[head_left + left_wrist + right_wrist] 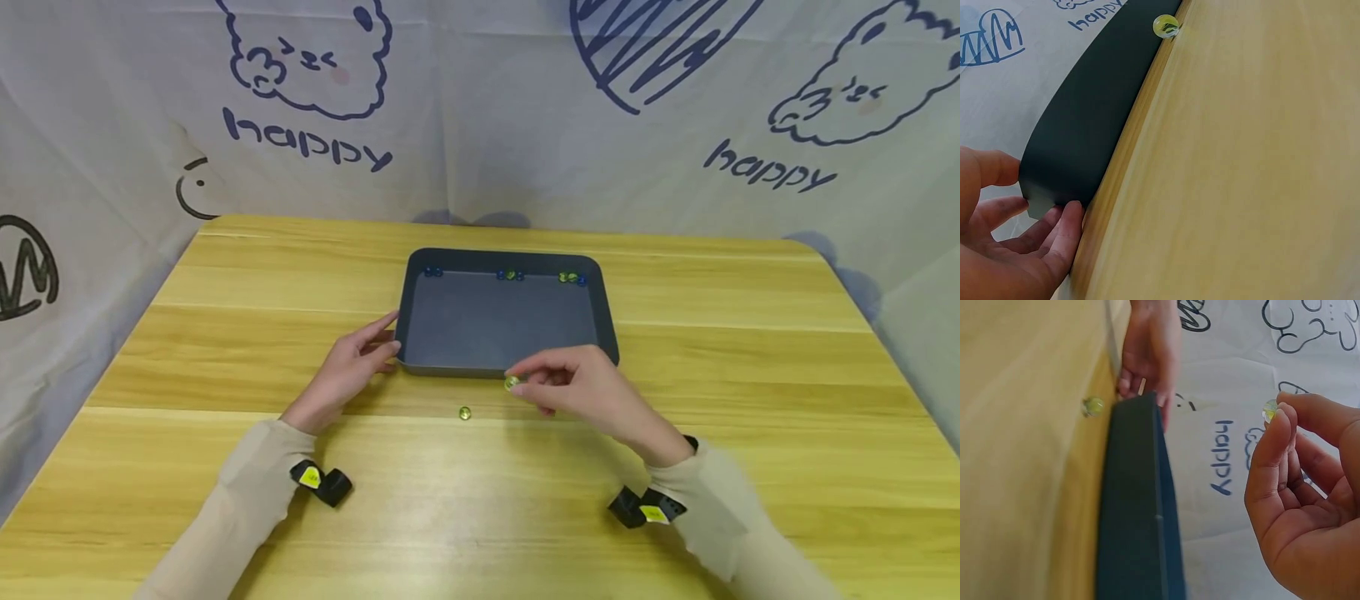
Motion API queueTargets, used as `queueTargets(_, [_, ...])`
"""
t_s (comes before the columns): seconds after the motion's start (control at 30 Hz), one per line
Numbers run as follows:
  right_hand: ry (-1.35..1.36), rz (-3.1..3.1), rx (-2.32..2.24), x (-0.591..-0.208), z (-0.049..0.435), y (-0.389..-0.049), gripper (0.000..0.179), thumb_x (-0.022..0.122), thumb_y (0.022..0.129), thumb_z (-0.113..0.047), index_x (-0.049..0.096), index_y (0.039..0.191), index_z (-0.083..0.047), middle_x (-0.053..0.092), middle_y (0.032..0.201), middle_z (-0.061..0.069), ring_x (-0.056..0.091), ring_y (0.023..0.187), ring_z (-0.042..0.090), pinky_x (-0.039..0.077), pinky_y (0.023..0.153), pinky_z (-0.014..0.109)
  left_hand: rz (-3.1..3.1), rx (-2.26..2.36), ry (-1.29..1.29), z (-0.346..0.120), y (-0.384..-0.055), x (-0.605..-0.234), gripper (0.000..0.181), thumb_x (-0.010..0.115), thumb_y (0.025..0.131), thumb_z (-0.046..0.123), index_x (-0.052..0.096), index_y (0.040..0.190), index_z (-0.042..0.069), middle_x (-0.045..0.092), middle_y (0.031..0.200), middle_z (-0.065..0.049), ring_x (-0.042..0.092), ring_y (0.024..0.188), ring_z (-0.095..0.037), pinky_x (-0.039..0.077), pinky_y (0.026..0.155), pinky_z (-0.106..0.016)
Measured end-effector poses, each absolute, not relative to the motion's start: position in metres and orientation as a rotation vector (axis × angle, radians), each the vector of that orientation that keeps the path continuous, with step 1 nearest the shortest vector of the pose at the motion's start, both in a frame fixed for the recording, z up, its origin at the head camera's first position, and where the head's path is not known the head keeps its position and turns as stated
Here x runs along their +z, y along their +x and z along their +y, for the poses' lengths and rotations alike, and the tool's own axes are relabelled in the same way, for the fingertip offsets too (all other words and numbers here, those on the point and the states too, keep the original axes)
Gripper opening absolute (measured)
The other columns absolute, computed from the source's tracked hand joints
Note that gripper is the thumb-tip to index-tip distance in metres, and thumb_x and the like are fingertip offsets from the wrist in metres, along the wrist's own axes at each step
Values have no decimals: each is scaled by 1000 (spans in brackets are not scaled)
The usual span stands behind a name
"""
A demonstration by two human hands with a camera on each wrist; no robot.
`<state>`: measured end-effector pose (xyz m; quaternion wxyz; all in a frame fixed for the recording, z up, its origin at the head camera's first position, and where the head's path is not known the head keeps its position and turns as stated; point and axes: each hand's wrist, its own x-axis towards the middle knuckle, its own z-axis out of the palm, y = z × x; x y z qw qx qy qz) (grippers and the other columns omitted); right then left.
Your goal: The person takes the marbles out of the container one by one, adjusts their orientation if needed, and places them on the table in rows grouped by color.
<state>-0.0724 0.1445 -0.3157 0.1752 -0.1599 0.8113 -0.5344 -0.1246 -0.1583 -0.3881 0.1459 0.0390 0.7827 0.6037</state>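
Note:
Above the front rim of a dark grey tray (pixel 495 325), my right hand (pixel 577 383) pinches a clear yellow-green glass marble (pixel 512 382) between thumb and forefinger. The right wrist view shows this marble (pixel 1270 411) at the fingertips, clear of the tray wall. My left hand (pixel 352 362) touches the outside of the tray's left end with its fingertips, seen closer in the left wrist view beside the dark tray wall (pixel 1079 112). A second yellow-green marble (pixel 465 413) lies on the table in front of the tray.
Along the tray's far inner wall sit a blue pair (pixel 433 272) of marbles, a mixed blue and yellow-green group (pixel 510 275) and another mixed group (pixel 572 277) at right. The wooden table (pixel 750 375) ends at a white cloth (pixel 487 125) with blue drawings.

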Motion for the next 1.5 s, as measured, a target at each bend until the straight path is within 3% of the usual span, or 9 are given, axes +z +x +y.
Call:
queueTargets(0.17, [-513, 2278, -1506, -333, 139, -73, 21, 70, 89, -14, 73, 106, -1, 64, 74, 18, 55, 60, 35, 45, 53, 26, 2256, 1736, 98, -159, -126, -389, 54, 49, 102, 12, 31, 152, 9, 42, 139, -27, 54, 114, -35, 51, 90, -34])
queueTargets(0.53, [-551, 2368, -1376, -362, 130, -80, 18, 70, 88, -13, 73, 103, -2, 63, 66, 7, 51, 53, 19, 34, 48, 21, 2272, 1701, 69, -158, -127, -389, 53, 49, 102, 13, 31, 152, 11, 43, 139, -24, 55, 113, -33, 52, 89, -33])
queueTargets(0.83, [-646, 2413, -1245, -368, 123, -85, 18, 63, 88, -5, 73, 103, -3, 60, 60, -2, 48, 50, 8, 37, 50, 21, 2270, 1701, 67, -158, -127, -390, 53, 49, 102, 14, 31, 152, 12, 43, 139, -24, 55, 111, -33, 52, 89, -34])
queueTargets(1.13, [-686, 2444, -1198, -371, 117, -89, 15, 71, 88, -12, 74, 101, -4, 57, 59, -6, 50, 52, 7, 44, 56, 22, 2263, 1728, 92, -159, -127, -390, 53, 49, 102, 13, 31, 152, 10, 42, 140, -25, 55, 113, -34, 52, 89, -33])
queueTargets(1.5, [-672, 2446, -1167, -371, 113, -90, 15, 72, 87, -11, 74, 100, -3, 59, 61, -5, 51, 54, 7, 47, 60, 23, 2280, 1701, 81, -159, -126, -388, 53, 49, 102, 14, 31, 152, 11, 43, 139, -24, 56, 111, -33, 52, 89, -34])
